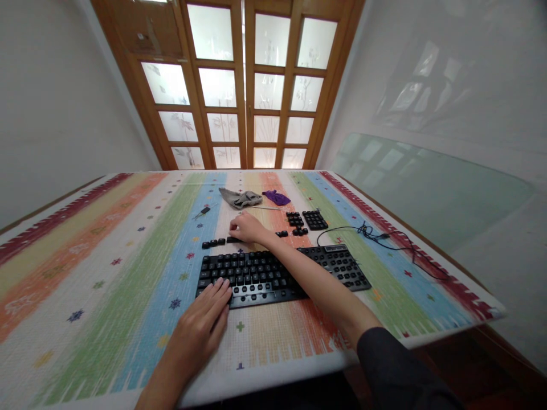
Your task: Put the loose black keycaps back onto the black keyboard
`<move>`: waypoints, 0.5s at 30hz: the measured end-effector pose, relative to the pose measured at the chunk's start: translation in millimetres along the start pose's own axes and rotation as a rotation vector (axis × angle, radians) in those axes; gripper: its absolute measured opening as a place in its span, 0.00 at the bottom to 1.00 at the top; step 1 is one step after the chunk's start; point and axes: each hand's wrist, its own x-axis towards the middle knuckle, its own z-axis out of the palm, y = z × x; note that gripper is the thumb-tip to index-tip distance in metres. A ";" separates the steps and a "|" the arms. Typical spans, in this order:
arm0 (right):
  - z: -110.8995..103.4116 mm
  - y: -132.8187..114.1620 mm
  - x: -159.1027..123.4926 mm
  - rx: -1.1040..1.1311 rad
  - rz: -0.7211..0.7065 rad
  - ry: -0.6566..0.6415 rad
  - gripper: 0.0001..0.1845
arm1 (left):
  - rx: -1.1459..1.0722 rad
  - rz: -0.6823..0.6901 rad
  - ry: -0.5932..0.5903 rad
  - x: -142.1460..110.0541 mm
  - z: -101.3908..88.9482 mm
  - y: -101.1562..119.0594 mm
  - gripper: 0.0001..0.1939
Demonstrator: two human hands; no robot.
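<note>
A black computer keyboard point(252, 273) lies on the table, with many keycaps seated on its left part. Its bottom row and right part show bare key stems. My left hand point(209, 313) rests flat on the lower left corner, fingers stretched out. My right hand point(248, 229) reaches across the board to a row of loose keycaps point(212, 243) behind it. Its fingers are pinched together just above a longer black keycap point(233, 240); whatever is between them is hidden. My right forearm covers the middle of the keyboard and part of the row.
Loose keycaps stand in blocks point(315, 220) at the back right. Behind lie a grey cloth point(241, 198), a purple cloth point(277, 197), a thin rod point(267, 208) and a small black tool point(205, 210). The coiled cable point(370, 232) trails right over the striped tablecloth point(128, 273).
</note>
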 end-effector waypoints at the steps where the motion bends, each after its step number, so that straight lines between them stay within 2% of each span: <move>1: 0.9 0.1 0.2 0.004 0.005 0.004 0.09 | -0.006 -0.010 -0.002 -0.3 0.1 -0.1 0.19; 7: 0.2 -2.6 -0.1 0.046 0.033 0.053 0.06 | -0.010 -0.026 -0.004 0.7 -1.5 1.4 0.21; 11: -10.9 -7.9 -4.7 0.103 0.015 0.117 0.06 | -0.004 -0.012 -0.009 1.1 -0.7 2.3 0.21; 15: -23.7 -16.1 -24.0 0.186 -0.024 0.179 0.04 | -0.016 -0.033 -0.017 -1.0 2.3 0.6 0.23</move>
